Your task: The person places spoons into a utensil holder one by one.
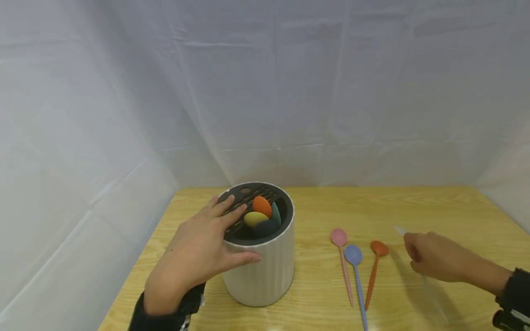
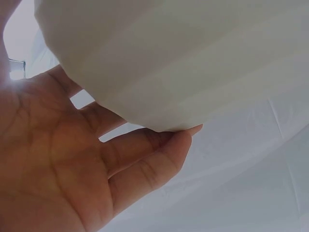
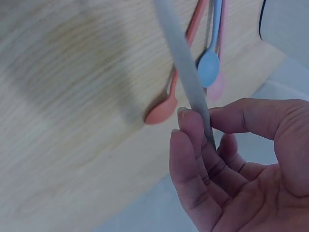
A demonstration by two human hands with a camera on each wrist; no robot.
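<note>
A white ribbed holder [image 1: 265,271] with a dark slotted top stands on the wooden table [image 1: 434,207]. Orange, yellow and teal spoon heads [image 1: 262,205] show in its opening. My left hand [image 1: 215,239] rests on it, straight fingers over the rim and thumb against the wall; the left wrist view shows the fingers [image 2: 145,164] lying along the holder's wall [image 2: 183,58]. My right hand [image 1: 430,257] pinches a slender grey utensil handle [image 3: 186,72] between thumb and fingers [image 3: 190,140]; in the head view it is a blurred streak. Its far end is out of view.
Pink [image 1: 339,237], blue [image 1: 353,254] and orange [image 1: 378,248] spoons lie side by side on the table between the holder and my right hand. White cloth [image 1: 290,92] hangs behind and at both sides. The table's left edge runs close to the holder.
</note>
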